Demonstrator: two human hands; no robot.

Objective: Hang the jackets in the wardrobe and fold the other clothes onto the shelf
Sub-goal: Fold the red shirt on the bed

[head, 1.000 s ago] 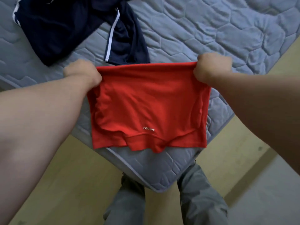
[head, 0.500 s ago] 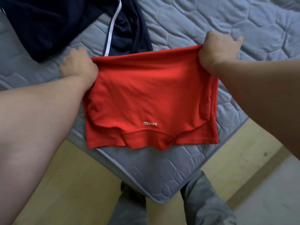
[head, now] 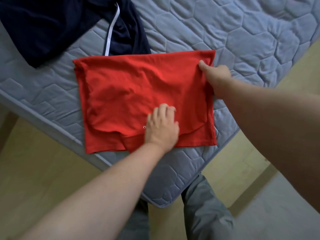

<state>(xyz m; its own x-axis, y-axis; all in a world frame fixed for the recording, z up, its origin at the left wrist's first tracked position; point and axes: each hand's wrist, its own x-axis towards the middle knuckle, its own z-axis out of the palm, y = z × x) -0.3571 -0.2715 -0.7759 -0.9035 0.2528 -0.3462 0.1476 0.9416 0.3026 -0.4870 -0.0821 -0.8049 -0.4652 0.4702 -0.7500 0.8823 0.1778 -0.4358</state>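
Note:
A red shirt (head: 138, 94), folded into a rectangle, lies flat on the corner of the grey-blue quilted mattress (head: 242, 32). My left hand (head: 161, 127) rests on its lower middle, fingers slightly bent and pressing the cloth over the small white logo. My right hand (head: 215, 78) is at the shirt's right edge near the upper corner, thumb on top of the fabric and pinching that edge. Beyond the shirt's far edge, a navy jacket (head: 43, 28) with a white stripe lies crumpled at the top left of the mattress.
The mattress corner (head: 161, 203) juts toward my legs in grey trousers (head: 204, 213). Yellow wooden floor (head: 34, 170) lies on both sides of the corner. A grey floor strip (head: 277, 205) runs at the lower right.
The shirt went from held up by its top corners to lying flat. My left hand let go of the upper left corner and moved onto the lower middle. My right hand stayed at the right edge.

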